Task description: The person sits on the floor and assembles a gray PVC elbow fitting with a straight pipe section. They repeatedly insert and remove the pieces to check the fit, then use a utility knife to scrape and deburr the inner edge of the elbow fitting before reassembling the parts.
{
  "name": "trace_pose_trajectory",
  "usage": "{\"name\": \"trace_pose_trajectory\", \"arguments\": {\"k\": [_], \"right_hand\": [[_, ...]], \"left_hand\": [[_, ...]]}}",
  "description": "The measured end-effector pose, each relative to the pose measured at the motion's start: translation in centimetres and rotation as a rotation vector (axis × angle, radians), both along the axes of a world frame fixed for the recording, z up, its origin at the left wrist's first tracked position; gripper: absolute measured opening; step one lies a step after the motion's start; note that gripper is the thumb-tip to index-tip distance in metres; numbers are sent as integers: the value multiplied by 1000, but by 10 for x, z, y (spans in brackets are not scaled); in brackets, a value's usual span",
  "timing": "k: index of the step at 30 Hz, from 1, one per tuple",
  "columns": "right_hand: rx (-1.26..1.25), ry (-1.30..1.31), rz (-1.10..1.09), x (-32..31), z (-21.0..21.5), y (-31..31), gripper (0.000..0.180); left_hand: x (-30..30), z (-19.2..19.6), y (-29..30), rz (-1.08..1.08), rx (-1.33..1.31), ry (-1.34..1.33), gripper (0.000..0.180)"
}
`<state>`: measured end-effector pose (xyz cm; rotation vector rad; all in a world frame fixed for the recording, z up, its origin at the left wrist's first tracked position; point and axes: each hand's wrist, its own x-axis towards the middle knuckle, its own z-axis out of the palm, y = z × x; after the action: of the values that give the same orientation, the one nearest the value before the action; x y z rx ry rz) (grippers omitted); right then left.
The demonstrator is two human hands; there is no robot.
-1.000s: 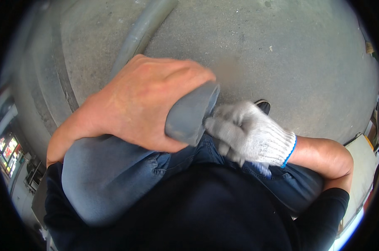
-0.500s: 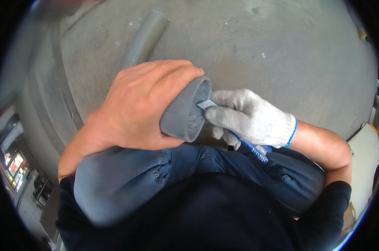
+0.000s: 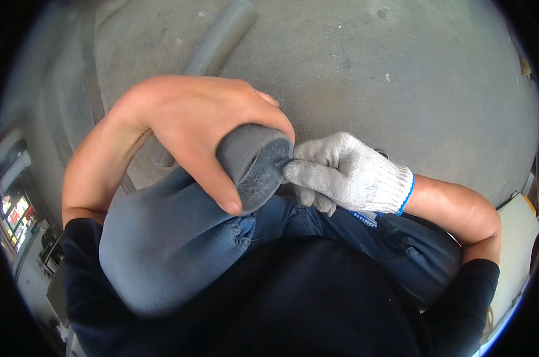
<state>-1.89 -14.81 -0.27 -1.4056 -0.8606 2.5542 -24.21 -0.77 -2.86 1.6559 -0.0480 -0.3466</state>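
Note:
My bare left hand (image 3: 204, 122) wraps over a short grey pipe piece (image 3: 248, 152), tilting its open end toward the right hand. The pipe's inner wall looks scuffed and dusty. My right hand (image 3: 341, 175), in a white knitted glove with a blue cuff, pinches a small flat blade (image 3: 285, 161) against the right side of the pipe's mouth. Most of the blade is hidden by the fingertips and the shadow. Beneath the glove, part of a blue ribbed object (image 3: 363, 219) shows; I cannot tell whether the hand holds it.
A longer grey pipe (image 3: 222, 38) lies on the concrete floor (image 3: 400, 107) beyond my left hand. My legs in blue trousers (image 3: 162, 238) are bent beneath the hands. A pale box-like object (image 3: 516, 232) stands at the right edge.
My left hand has turned the pipe so its mouth faces more toward me, and its wrist has swung up. The blade, plainly visible before at the mouth, is now mostly covered by gloved fingers.

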Motion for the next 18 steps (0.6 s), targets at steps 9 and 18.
{"name": "trace_pose_trajectory", "arguments": {"k": [9,18], "right_hand": [[287,12,97,13,-8,-1,27],[984,-202,151,10,-51,-23,18]], "left_hand": [[-3,7,-14,123,174,-12,86],[-8,-1,-38,289,373,-58,89]]}}
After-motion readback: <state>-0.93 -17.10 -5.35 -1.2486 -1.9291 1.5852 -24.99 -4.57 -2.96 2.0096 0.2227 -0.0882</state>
